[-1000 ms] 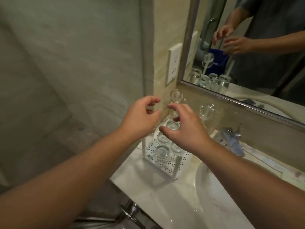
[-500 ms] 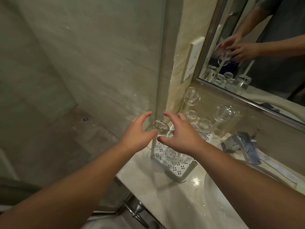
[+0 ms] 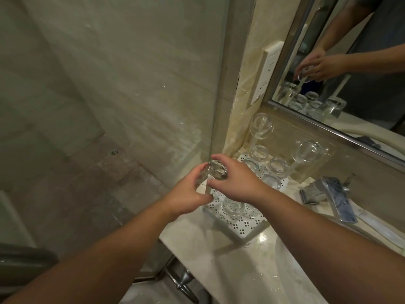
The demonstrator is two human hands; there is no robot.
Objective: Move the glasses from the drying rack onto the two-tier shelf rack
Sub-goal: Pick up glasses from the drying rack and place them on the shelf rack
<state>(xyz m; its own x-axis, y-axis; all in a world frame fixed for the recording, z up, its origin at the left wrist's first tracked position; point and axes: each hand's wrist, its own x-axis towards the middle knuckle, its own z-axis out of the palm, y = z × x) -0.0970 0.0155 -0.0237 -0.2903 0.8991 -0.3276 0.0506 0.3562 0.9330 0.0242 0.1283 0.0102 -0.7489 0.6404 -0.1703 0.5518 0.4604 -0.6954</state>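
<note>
Both hands meet over the near left corner of the white drying rack (image 3: 242, 231), and between them sits one clear glass (image 3: 215, 171), upside down with its thick base facing up. The left hand (image 3: 188, 194) curls around the glass from the left: its thumb lies against the lower wall of the glass on the near side, and its fingers wrap the far left side up near the base. The right hand (image 3: 237, 183) comes in from the right, with its thumb tip touching the glass wall low down, just under the base, and its fingers arched over the far side of the base. So the glass is pinched from both sides, with its base showing in the gap between the two sets of fingers. The white peg (image 3: 207, 190) at that corner of the rack shows through the glass wall, so the glass stands over the peg; whether it rests on it I cannot tell.

Other glasses stand upside down on the rack: one (image 3: 232, 208) just in front of the right wrist, a cluster (image 3: 278, 165) behind the right hand, and two raised on tall pegs, one (image 3: 262, 125) at the rack's far left and one (image 3: 310, 150) at its far right. A chrome tap (image 3: 333, 194) stands to the right of the rack. Behind the rack hangs a mirror (image 3: 341, 130).
</note>
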